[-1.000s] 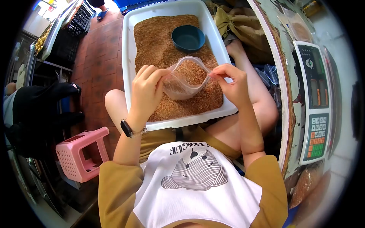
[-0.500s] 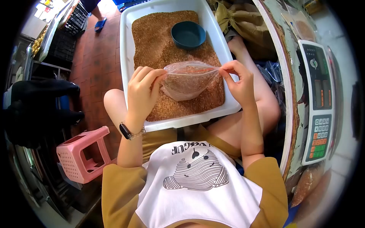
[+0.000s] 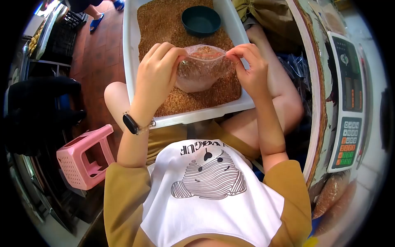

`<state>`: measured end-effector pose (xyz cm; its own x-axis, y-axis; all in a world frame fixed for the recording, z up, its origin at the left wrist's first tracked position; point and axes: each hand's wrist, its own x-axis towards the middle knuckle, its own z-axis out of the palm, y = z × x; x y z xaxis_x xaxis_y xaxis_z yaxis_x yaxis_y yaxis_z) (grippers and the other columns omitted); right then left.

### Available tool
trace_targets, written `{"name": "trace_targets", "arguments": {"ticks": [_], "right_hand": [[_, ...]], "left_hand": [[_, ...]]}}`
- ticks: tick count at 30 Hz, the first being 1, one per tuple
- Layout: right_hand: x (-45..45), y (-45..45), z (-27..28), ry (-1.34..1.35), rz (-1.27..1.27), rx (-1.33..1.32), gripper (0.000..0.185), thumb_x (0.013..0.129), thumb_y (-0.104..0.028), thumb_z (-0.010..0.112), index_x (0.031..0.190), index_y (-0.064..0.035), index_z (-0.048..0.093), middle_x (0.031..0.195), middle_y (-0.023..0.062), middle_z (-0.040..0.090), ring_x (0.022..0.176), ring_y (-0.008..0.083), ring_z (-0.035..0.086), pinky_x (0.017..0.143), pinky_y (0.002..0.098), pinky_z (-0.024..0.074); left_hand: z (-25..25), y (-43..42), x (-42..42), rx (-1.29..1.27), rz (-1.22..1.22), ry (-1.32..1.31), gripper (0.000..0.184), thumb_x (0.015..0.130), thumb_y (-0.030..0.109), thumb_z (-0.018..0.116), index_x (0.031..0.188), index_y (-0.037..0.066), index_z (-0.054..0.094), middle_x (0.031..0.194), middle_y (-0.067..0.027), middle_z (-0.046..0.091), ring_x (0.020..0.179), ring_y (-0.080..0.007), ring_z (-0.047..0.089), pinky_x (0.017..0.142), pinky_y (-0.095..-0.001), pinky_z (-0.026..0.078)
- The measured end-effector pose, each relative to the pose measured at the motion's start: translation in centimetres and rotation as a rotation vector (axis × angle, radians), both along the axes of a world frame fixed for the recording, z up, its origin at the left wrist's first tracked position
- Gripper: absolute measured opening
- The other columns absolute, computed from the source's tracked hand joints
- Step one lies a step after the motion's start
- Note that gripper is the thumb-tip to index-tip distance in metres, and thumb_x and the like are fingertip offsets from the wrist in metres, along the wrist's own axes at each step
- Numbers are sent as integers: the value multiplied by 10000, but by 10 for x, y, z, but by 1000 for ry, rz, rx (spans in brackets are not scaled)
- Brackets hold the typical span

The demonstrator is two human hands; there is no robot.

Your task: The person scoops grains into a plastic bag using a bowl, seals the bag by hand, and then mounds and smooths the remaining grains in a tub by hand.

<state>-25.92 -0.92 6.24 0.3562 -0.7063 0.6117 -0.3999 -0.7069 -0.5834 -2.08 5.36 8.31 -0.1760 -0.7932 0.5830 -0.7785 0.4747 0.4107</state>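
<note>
A clear zip bag point(image 3: 198, 76) with brown flaky stuff in it hangs between my hands, just over the tub. My left hand point(image 3: 161, 70) pinches the left corner of its top edge. At the right corner, my right hand point(image 3: 250, 66) grips the same edge between thumb and fingers. The bag's mouth shows a gap with a reddish zip line. Below and behind it lies loose brown flaky material point(image 3: 162, 26) filling a white tub point(image 3: 128, 53). A dark teal bowl point(image 3: 201, 21) rests on that material beyond the bag.
A pink plastic stool point(image 3: 84, 158) stands on the tiled floor at left. To the right, a digital scale point(image 3: 347, 103) sits on a worn counter, with filled bags point(image 3: 331, 193) nearer me. A sack point(image 3: 267, 18) lies behind the tub. Another person's slippered foot point(image 3: 96, 22) shows at upper left.
The view has shifted, so the tub and bowl sit higher in it. My hands are slightly closer together, and the bag's mouth gapes wider than before.
</note>
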Motion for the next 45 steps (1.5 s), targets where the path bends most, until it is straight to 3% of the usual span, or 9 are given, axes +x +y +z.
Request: {"name": "trace_targets", "arguments": {"ticks": [2,5,14,29,32,35,38,41,45], "right_hand": [[-1,0,-2,20,-43,-26,73,812,19,726,857,-11,678,838,82,648,757,192,629,692,293,510],[-4,13,4,13,-43,-91,125,772,36,717,865,-17,654,847,96,637,793,272,614,696,346,511],[8,13,18,-39,95,123,157,773,-6,760,917,-18,699,864,95,638,775,244,615,673,329,523],[12,3,1,11,98,-125,142,714,-51,811,829,-56,727,779,51,648,723,219,590,617,319,488],[1,1,-2,9,75,14,293,782,-168,808,1032,-45,718,973,80,697,916,227,647,791,317,521],[4,6,-17,-393,240,555,582,901,-353,709,1342,-9,546,1303,149,607,1220,249,562,1031,333,430],[13,17,-19,-400,393,723,761,974,-463,573,1494,25,307,1490,186,429,1377,255,406,1138,347,306],[19,17,-18,-377,426,719,791,986,-496,529,1510,30,255,1528,188,377,1396,256,376,1146,354,283],[19,9,1,-299,271,453,531,946,-354,635,1337,-16,512,1357,156,551,1268,258,514,1054,346,394]], "left_hand": [[-3,2,2,-39,16,31,95,822,7,652,916,18,644,857,-100,600,801,-297,573,694,-393,474],[3,12,1,-12,5,17,101,811,-6,657,907,13,635,853,-98,594,801,-298,573,693,-395,476],[11,5,-8,44,-73,17,199,784,9,702,977,19,659,872,-116,610,793,-293,592,723,-385,475],[-11,1,-12,-16,-25,83,109,756,47,720,863,70,715,848,-48,643,792,-247,610,683,-353,506],[-13,5,0,100,-26,273,223,817,82,724,1038,51,717,1039,-98,684,959,-246,645,815,-335,519],[-32,8,8,238,-74,548,485,889,109,698,1346,29,555,1323,-164,593,1187,-262,589,996,-352,460],[-39,18,-9,466,-315,966,697,926,100,660,1517,24,296,1499,-183,416,1362,-280,440,1130,-370,333],[-47,16,-18,376,-317,749,752,937,89,642,1547,38,205,1557,-187,312,1424,-279,346,1167,-369,268],[-44,15,-17,440,-373,961,775,918,60,647,1548,32,197,1567,-193,286,1445,-256,295,1179,-373,237]]}}
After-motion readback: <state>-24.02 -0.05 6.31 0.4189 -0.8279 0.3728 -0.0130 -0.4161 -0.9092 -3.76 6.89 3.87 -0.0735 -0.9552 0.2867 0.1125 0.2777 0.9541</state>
